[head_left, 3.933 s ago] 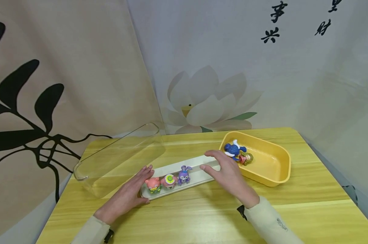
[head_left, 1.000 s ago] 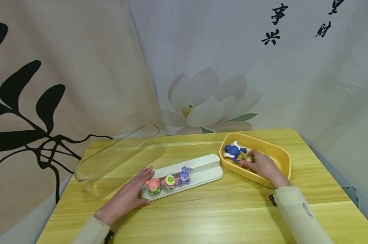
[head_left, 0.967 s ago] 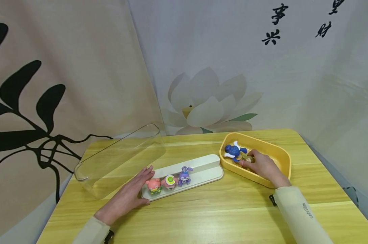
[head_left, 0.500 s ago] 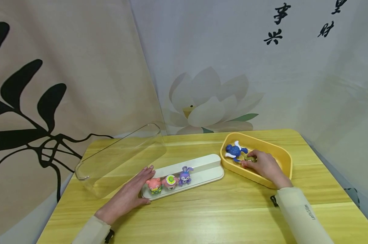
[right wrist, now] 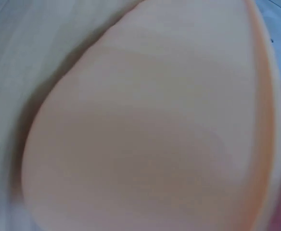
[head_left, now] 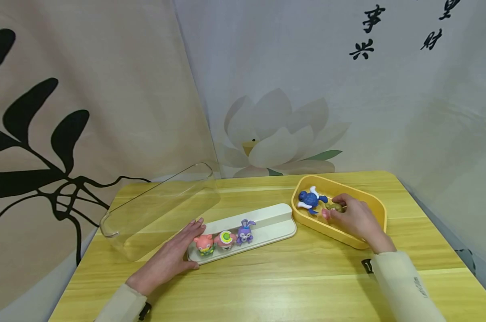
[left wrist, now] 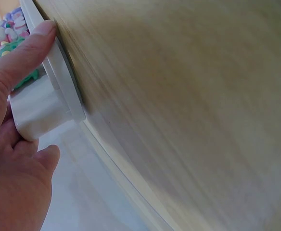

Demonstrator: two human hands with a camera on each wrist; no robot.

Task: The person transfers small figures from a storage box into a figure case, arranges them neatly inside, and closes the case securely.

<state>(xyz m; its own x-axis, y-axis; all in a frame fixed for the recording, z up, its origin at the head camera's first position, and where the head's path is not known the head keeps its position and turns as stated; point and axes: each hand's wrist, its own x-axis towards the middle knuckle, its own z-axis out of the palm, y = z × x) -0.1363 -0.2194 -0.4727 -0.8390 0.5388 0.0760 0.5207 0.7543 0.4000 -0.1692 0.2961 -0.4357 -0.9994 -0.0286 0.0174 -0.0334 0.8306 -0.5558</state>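
My left hand point(head_left: 168, 259) holds the left end of a long white tray point(head_left: 272, 230), thumb at its near edge and fingers along the far side. In the left wrist view the thumb point(left wrist: 27, 55) lies across the tray's rim. Three toy figures stand in a row on the tray: a pink one point(head_left: 204, 244), one with a green-and-yellow round top point(head_left: 226, 239) and a purple rabbit point(head_left: 244, 232). My right hand point(head_left: 357, 218) pinches a small doll point(head_left: 334, 207) with olive hair inside the yellow basin point(head_left: 347, 240). A blue figure point(head_left: 311, 199) with white parts lies left of it.
A clear plastic cover point(head_left: 162, 210) lies at the back left of the wooden table point(head_left: 259, 286). The yellow basin's left end is right beside the tray's right end. A printed curtain point(head_left: 283, 67) hangs behind the table.
My right hand has gone from above the tray into the yellow basin and taken hold of the doll, then shifted slightly right with it. The left hand stays on the tray.
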